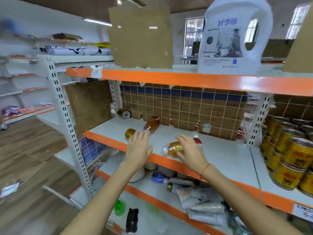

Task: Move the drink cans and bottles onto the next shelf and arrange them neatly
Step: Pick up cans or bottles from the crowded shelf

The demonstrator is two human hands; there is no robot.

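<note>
— Presently, what is recorded on the middle shelf (220,150)?

— Three drink items are noted lying on their sides. An amber bottle (174,148) lies near the front edge under the right hand (188,148). A second amber bottle (152,124) lies further back by the wire grid, and a gold can (130,133) lies just beside the left hand (139,148). Stacked gold cans (291,158) are seen on the neighbouring shelf to the right.

— And the state of the hands?

— The right hand is laid over the near bottle with fingers loosely bent; whether a firm hold is made cannot be told. The left hand is spread, fingers fairly straight, reaching toward the can and the far bottle; nothing is held.

— How are the items judged to handle?

— The bottles are judged to be thin plastic, filled, moderately light, smooth and prone to rolling when lying down. A grasp round the mid-body, at the label, is advised. The can is judged stiff but dentable and also liable to roll; it is best taken round its side wall and stood upright.
</note>
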